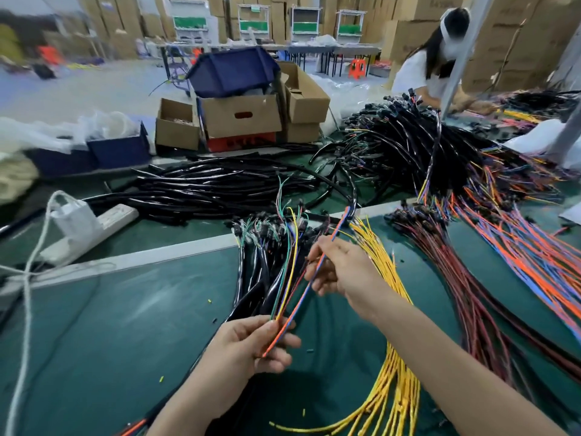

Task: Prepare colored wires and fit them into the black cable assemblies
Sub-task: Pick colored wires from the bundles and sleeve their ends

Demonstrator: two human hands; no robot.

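Observation:
My left hand (251,347) grips the lower ends of a few colored wires: an orange-and-blue pair (301,297), a yellow wire (290,269) and a green wire (280,278). My right hand (339,272) pinches the orange-and-blue pair higher up, above the green mat. The yellow and green wires rise to a bundle of black cable assemblies (267,243) with small connectors lying just beyond my hands. A loose sheaf of yellow wires (393,357) runs under my right forearm.
Dark red wires (465,278) and orange-blue wires (534,253) fan out at the right. Black cable piles (220,187) lie across the back of the table beside a white power strip (103,225). Cardboard boxes (242,116) stand behind. Another person (430,67) works at far right.

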